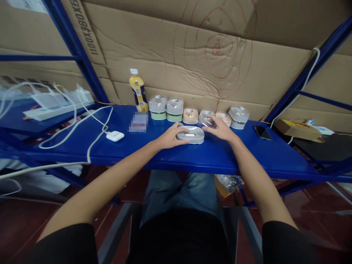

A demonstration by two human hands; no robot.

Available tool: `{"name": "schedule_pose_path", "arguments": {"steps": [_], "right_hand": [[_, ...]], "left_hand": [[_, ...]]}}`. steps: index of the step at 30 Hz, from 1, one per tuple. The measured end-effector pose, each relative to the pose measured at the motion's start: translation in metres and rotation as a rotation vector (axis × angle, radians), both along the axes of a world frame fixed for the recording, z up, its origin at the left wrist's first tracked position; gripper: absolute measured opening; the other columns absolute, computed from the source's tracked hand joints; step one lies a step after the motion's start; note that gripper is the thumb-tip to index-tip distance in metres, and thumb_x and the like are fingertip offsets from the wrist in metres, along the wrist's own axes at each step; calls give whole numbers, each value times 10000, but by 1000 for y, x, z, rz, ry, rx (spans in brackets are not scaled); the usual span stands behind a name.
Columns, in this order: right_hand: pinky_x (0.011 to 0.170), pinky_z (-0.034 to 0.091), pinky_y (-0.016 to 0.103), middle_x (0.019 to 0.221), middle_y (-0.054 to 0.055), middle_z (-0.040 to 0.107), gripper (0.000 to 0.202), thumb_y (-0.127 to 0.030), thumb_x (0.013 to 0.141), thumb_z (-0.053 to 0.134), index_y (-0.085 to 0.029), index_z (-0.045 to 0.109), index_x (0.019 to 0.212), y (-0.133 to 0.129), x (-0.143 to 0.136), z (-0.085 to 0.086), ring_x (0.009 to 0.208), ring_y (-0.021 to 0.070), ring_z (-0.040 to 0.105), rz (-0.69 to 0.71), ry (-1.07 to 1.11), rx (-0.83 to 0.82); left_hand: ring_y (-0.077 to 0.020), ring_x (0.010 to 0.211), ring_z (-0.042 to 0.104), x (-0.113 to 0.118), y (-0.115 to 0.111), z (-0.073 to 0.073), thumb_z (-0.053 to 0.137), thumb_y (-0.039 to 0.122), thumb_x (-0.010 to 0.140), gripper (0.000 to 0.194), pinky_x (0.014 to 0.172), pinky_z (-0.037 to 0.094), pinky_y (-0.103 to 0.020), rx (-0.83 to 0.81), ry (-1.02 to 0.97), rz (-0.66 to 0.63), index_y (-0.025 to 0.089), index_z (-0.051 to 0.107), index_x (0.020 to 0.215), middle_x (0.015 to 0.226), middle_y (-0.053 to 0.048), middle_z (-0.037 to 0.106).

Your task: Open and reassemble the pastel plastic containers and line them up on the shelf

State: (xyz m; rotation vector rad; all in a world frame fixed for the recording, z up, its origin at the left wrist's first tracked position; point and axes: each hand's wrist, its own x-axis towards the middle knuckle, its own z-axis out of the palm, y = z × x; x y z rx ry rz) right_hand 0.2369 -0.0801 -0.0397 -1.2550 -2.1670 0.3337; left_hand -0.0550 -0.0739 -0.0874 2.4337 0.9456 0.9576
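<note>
My left hand (171, 136) is closed around the left end of a low oval grey box (194, 138), which rests near the middle of the blue table. A pale bar shows on the box's top. Just behind and right of it, my right hand (222, 129) has its thumb and fingers around the right side of a clear lid (205, 118). Part of that lid is covered by the fingers. Beside it stand a small peach box (190, 116) on the left and another peach box (224, 118) on the right, the latter partly behind my hand.
Two green boxes with clear tops (157, 107) (175, 109) and a yellow drink bottle (138, 91) stand back left. A grey box (239, 117) and phone (262, 132) are right. A white earbud case (115, 136) and cables lie left. Cardboard (154, 47) walls the back.
</note>
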Motion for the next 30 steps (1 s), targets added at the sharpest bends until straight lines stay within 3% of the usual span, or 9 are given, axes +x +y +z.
{"name": "schedule_pose_path", "arguments": {"steps": [2, 4, 8, 14, 16, 19, 23, 27, 30], "right_hand": [[1067, 567, 518, 1335, 150, 752, 744, -544, 923, 725, -173, 572, 1550, 5, 17, -1, 1194, 336, 713, -97, -2, -46], [1072, 563, 532, 1288, 142, 761, 736, -546, 920, 726, -172, 585, 1538, 9, 27, -3, 1181, 338, 712, -144, -6, -83], [1100, 550, 536, 1303, 155, 754, 749, -567, 909, 728, -166, 601, 1528, 12, 30, -5, 1183, 334, 709, -154, 9, -120], [1099, 556, 511, 1348, 173, 741, 739, -553, 891, 747, -138, 633, 1492, 16, 36, -1, 1230, 336, 708, -182, 21, -82], [1075, 570, 515, 1317, 183, 754, 768, -555, 866, 782, -119, 644, 1482, 19, 41, -1, 1195, 341, 723, -203, -14, -113], [1075, 573, 521, 1330, 194, 756, 828, -559, 825, 831, -104, 644, 1491, 22, 44, -3, 1180, 344, 734, -210, -62, -167], [1090, 573, 538, 1363, 202, 756, 827, -531, 811, 847, -100, 653, 1490, 18, 41, -1, 1191, 345, 738, -191, -22, -120], [1154, 545, 532, 1530, 161, 687, 803, -476, 803, 862, -189, 652, 1523, 9, 26, 3, 1376, 340, 668, 11, 72, -5], [1192, 520, 530, 1574, 139, 664, 818, -464, 775, 896, -226, 665, 1522, 6, 6, 2, 1432, 333, 641, 172, 46, 3]], "left_hand": [[-381, 1436, 567, 0, -3, 0, 777, 581, 922, 523, 1285, 417, -587, 28, 67, -11, 254, 776, 1330, 1428, -132, 632], [-384, 1466, 534, 1, -4, 0, 708, 584, 970, 458, 1297, 405, -583, 41, 95, -7, 255, 819, 1270, 1437, -136, 613], [-385, 1446, 545, -1, 0, 2, 597, 588, 1019, 502, 1276, 433, -578, 61, 66, 58, 223, 819, 1282, 1427, -149, 622], [-376, 1332, 628, -22, 23, -1, 585, 632, 982, 542, 1244, 472, -564, 76, -20, 376, 191, 824, 1188, 1330, -152, 649], [-385, 1323, 628, -28, 29, -5, 612, 659, 960, 539, 1229, 488, -562, 51, -3, 429, 200, 827, 1144, 1244, -141, 668], [-393, 1336, 613, -30, 32, -8, 625, 661, 959, 508, 1218, 495, -576, 43, 34, 404, 216, 820, 1107, 1161, -127, 689], [-369, 1335, 638, -24, 23, -4, 622, 623, 978, 520, 1236, 474, -556, 103, 6, 293, 198, 766, 1241, 1327, -147, 671], [-397, 1427, 594, -10, 9, 1, 764, 596, 911, 759, 1249, 454, -559, 103, -18, 139, 189, 555, 1517, 1527, -177, 622], [-418, 1457, 583, 0, 4, 0, 852, 602, 839, 961, 1249, 453, -567, 56, -25, 71, 183, 438, 1599, 1596, -212, 581]]}}
